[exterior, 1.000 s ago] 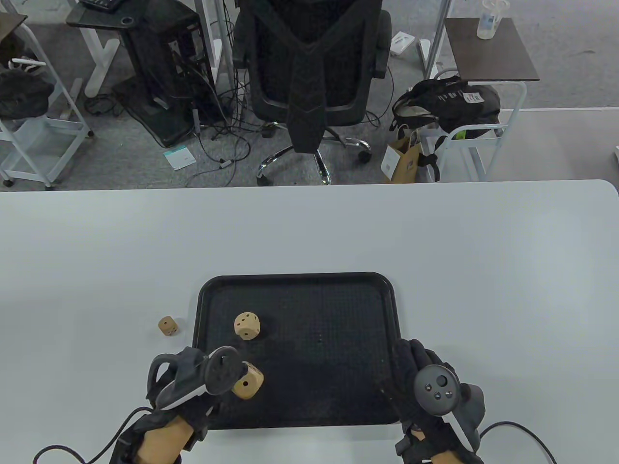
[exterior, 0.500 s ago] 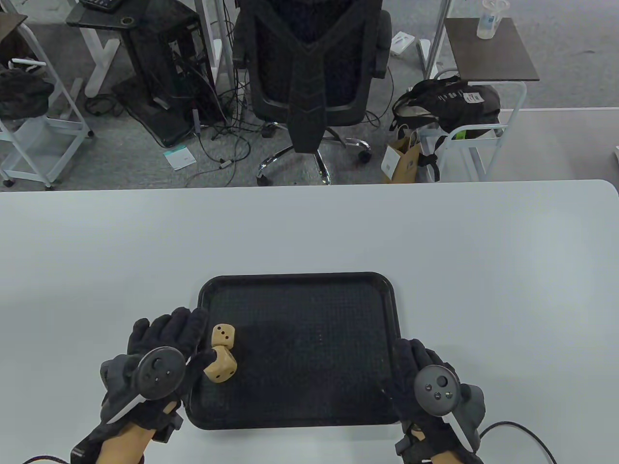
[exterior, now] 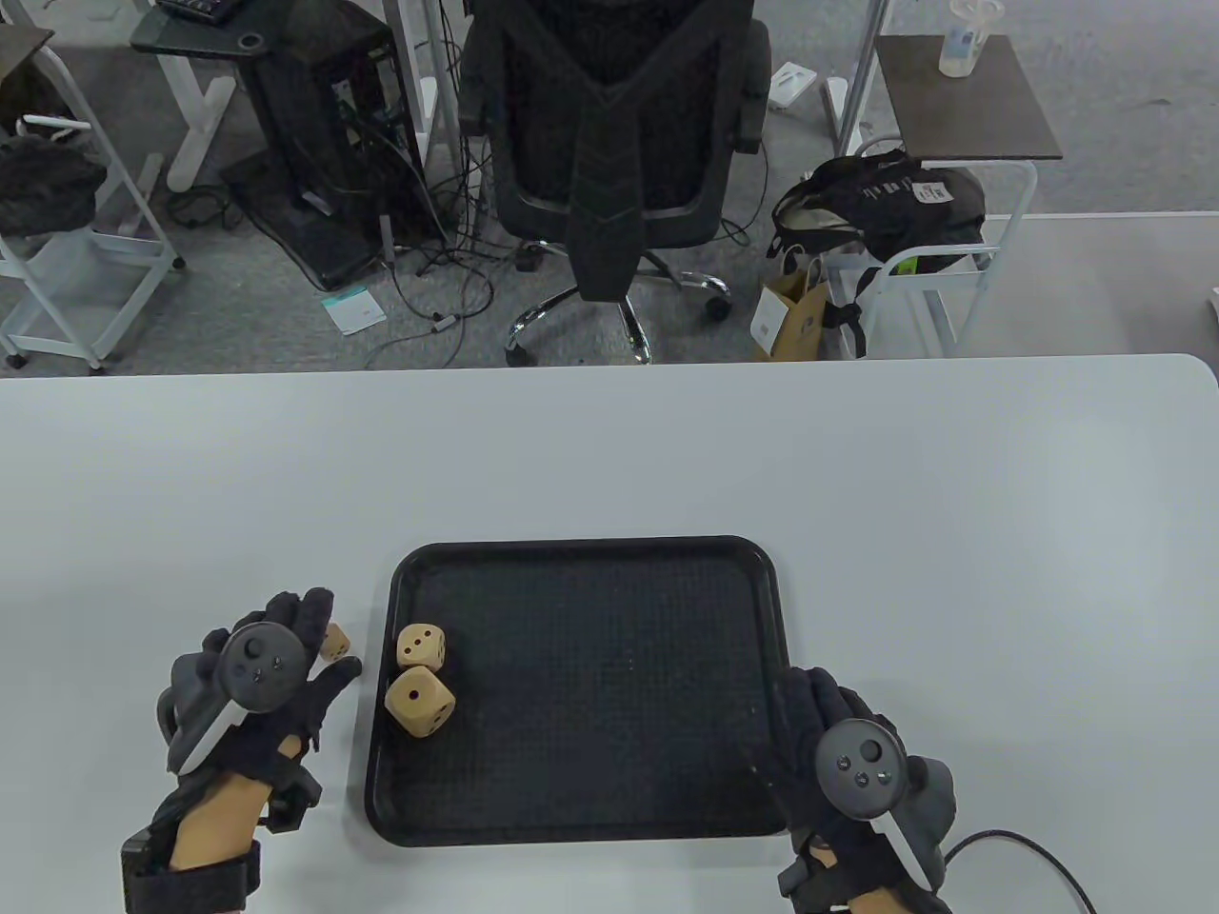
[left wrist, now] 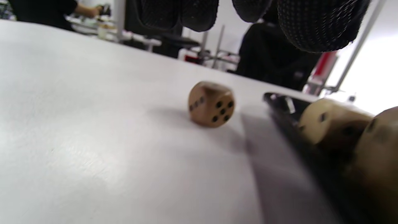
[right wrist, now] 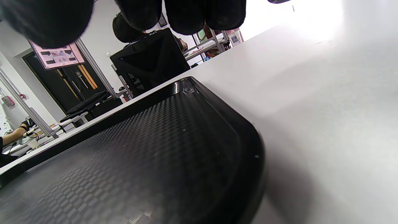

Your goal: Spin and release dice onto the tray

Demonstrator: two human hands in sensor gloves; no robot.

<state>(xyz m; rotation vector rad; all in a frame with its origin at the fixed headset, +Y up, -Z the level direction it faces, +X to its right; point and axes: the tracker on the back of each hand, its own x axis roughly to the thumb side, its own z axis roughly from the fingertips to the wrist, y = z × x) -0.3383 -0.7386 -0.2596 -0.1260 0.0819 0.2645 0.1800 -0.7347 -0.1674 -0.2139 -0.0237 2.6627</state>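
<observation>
Two pale wooden dice lie in the black tray (exterior: 590, 546), close to its left wall: one (exterior: 421, 646) behind, a bigger-looking one (exterior: 420, 702) in front, nearly touching. On the table just left of the tray sits a third, smaller die (exterior: 335, 644), five pips facing the left wrist view (left wrist: 211, 104). My left hand (exterior: 309, 652) hovers over that small die with its fingers (left wrist: 317, 25) spread and holding nothing. The two tray dice (left wrist: 326, 121) show blurred at the right of the left wrist view. My right hand (exterior: 809, 709) rests at the tray's right rim (right wrist: 248, 137), fingers relaxed.
The white table's far edge (exterior: 609, 367) runs across the middle of the view. Beyond it stand an office chair (exterior: 609, 143), a cart with a black bag (exterior: 881, 209) and desks. Bare tray floor (exterior: 619, 685) spreads right of the dice.
My left hand let go of its die over the tray and drew left onto the table above the small die. Both tray dice rolled to the tray's left wall. The right hand stayed still.
</observation>
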